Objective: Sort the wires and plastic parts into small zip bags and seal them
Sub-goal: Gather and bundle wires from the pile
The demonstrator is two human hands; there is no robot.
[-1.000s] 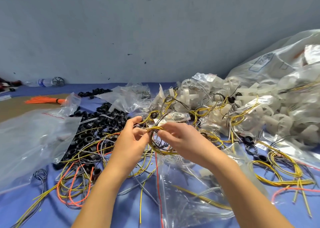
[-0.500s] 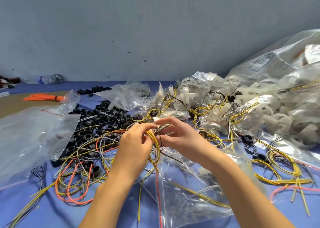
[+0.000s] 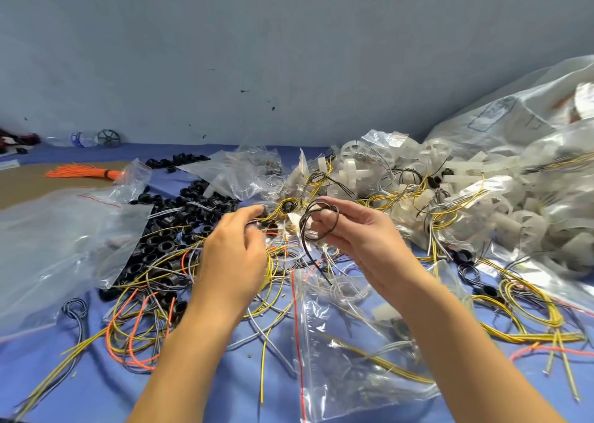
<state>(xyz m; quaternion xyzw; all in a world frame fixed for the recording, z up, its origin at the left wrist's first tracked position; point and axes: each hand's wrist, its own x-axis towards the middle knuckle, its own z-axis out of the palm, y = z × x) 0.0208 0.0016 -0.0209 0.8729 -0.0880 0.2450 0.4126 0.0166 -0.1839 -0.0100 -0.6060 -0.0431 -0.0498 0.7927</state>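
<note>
Seemingly at the middle of the head view, the right hand [image 3: 363,242] pinches a dark wire coil [image 3: 316,221] between thumb and bent fingers, the loop raised above the blue table cover [image 3: 96,387] and its loose tails hanging down toward the clear zip bag [image 3: 353,358]. That bag, with a red seal stripe along its left edge, lies flat just below and near the right forearm, and holds a few yellow and grey wires. Left of the coil, the left hand [image 3: 234,255] reaches palm-down into the wire tangle, fingers curled; the fingertips are blurred and partly hidden, so I cannot tell whether they grip anything. Further left of the coil, a heap of black plastic rings [image 3: 167,226] spreads over the cover, with yellow and orange wires [image 3: 135,336] looped in front of it. A large empty clear bag [image 3: 58,245] lies at the far left. Right of the coil, white plastic wheel parts [image 3: 482,210] pile up among more bags, and coiled yellow wires [image 3: 530,307] lie near them. Well behind and left of the coil, an orange bundle [image 3: 83,173] rests on brown cardboard [image 3: 19,184].
</note>
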